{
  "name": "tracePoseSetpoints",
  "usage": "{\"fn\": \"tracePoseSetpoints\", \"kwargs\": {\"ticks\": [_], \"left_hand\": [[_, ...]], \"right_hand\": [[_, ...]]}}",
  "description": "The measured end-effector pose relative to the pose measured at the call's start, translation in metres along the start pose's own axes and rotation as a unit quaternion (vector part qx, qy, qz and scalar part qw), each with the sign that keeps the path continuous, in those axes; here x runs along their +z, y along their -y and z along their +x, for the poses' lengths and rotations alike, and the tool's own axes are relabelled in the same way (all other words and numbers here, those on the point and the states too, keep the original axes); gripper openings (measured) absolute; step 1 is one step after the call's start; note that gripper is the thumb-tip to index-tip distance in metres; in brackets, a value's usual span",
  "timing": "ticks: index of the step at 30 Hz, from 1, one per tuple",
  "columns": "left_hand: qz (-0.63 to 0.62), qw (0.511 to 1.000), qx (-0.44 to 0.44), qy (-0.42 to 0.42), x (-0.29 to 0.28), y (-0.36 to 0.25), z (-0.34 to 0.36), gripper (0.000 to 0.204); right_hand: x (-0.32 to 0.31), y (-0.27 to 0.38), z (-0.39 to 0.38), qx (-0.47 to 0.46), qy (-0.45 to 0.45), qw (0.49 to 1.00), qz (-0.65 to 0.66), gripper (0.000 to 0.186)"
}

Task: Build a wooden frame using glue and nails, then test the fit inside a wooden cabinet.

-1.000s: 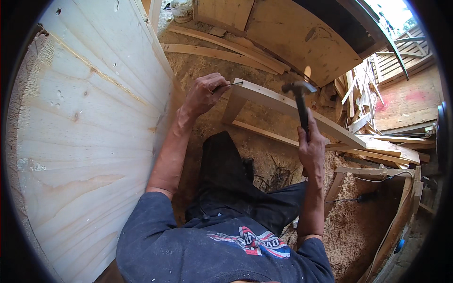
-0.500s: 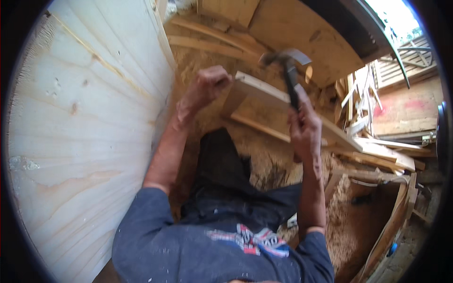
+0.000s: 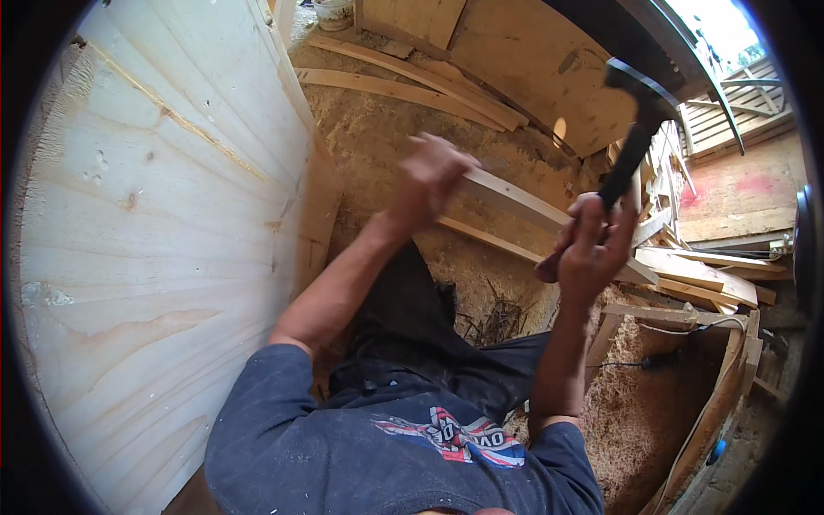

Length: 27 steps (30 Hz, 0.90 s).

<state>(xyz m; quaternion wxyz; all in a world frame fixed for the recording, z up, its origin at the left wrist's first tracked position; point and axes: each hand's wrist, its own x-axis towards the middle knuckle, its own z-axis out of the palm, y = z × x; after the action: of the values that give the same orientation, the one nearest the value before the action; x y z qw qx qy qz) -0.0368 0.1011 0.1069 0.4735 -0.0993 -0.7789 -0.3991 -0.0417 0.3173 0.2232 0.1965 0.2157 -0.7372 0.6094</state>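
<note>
My right hand is wrapped around the handle of a claw hammer, raised with its head at upper right. My left hand is over the near-left end of a pale timber board, blurred by motion, so I cannot make out whether it grips anything. The board is part of a wooden frame that slants to the right, with a lower rail behind my left hand and legs. A large pale wooden panel stands along my left side, close to my left arm.
A wooden cabinet is at the top. Loose strips lie on the sawdust floor, and more offcuts are piled at right. A low wooden box frame with sawdust and a cable is at lower right. A white bucket sits at upper left.
My left hand has moved rightward from beside the board's end to over it, losing its clear pinch on a thin nail. The hammer has risen and swung to the right with my right hand.
</note>
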Motion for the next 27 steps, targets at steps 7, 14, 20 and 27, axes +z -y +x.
{"fn": "tracePoseSetpoints", "kwargs": {"ticks": [7,14,20,27], "left_hand": [[0.017,0.992,0.042,0.118,0.035,0.005,0.001,0.008],[0.033,0.985,0.064,0.158,0.028,0.007,0.01,0.005],[0.027,0.983,0.055,0.173,0.032,0.01,0.011,0.004],[0.034,0.98,0.058,0.19,0.026,0.021,0.013,0.004]], "right_hand": [[-0.059,-0.038,-0.052,0.089,0.031,0.992,-0.078,0.052],[-0.095,-0.038,-0.064,0.115,0.056,0.985,-0.119,0.052],[-0.103,-0.029,-0.052,0.067,0.061,0.982,-0.164,0.052],[-0.103,0.054,0.018,-0.155,-0.095,0.979,0.089,0.029]]}}
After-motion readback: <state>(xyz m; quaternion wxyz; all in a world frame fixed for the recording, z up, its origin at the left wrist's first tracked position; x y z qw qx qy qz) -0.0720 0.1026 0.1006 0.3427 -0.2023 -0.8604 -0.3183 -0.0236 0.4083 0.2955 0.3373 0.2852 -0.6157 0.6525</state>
